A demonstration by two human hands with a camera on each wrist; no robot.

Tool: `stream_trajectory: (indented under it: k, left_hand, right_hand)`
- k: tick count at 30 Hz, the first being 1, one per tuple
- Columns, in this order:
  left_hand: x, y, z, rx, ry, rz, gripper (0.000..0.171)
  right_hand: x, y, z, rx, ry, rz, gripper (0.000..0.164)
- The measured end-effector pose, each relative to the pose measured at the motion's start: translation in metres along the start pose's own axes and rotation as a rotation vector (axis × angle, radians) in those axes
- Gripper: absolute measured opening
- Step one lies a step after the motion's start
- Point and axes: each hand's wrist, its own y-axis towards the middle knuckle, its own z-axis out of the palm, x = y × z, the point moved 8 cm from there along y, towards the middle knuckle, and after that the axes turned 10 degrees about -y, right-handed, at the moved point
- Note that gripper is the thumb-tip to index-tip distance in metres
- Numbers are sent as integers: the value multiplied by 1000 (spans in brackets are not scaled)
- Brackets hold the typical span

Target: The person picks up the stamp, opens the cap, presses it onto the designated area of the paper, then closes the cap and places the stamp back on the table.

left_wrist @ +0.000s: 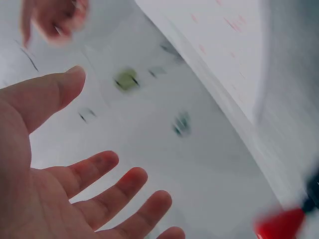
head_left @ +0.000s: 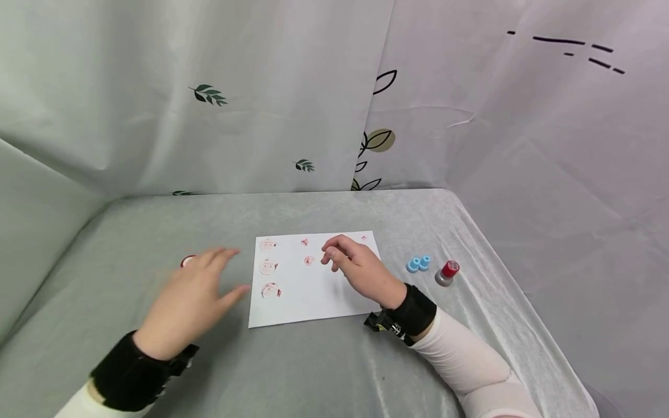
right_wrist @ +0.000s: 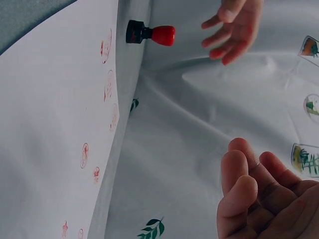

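Note:
A white sheet of paper [head_left: 313,296] with several red stamp prints lies on the table. My left hand [head_left: 190,299] hovers left of the sheet, fingers spread, holding nothing; the left wrist view shows the bare palm. Partly hidden behind that hand is a stamp with a red handle [head_left: 187,260], and the right wrist view shows its dark base standing beside the paper. Over the sheet's right part, my right hand [head_left: 360,270] hangs with loosely bent fingers and thumb. In the right wrist view nothing shows between those fingers [right_wrist: 234,169].
Right of the paper stand two small light-blue pieces [head_left: 419,263], side by side. Close to them is a red-and-silver stamp [head_left: 447,273]. A grey cloth covers the table [head_left: 313,371], and printed curtains [head_left: 282,98] hang behind and beside it.

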Motion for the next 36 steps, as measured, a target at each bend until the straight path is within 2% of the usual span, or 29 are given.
stream_trajectory:
  k: [5, 9, 15, 26, 30, 36]
  left_hand:
    - [-38, 6, 31, 68, 6, 94, 65]
    - [-52, 7, 49, 103, 15, 131, 63]
    - [-56, 8, 60, 132, 4, 128, 61]
    - [-53, 12, 65, 146, -3, 109, 59]
    - [-50, 13, 67, 158, -5, 98, 59]
    - [-48, 14, 71, 176, -15, 96, 59]
  right_hand:
    - [-3, -1, 3, -2, 1, 2, 26]
    - [-6, -1, 5, -6, -6, 2, 28]
    - [-9, -1, 7, 8, -5, 18, 25]
    - [-12, 2, 7, 19, -42, 32, 19]
    - [-19, -2, 4, 24, -167, 14, 17]
    - [-46, -17, -10, 73, -455, -26, 22]
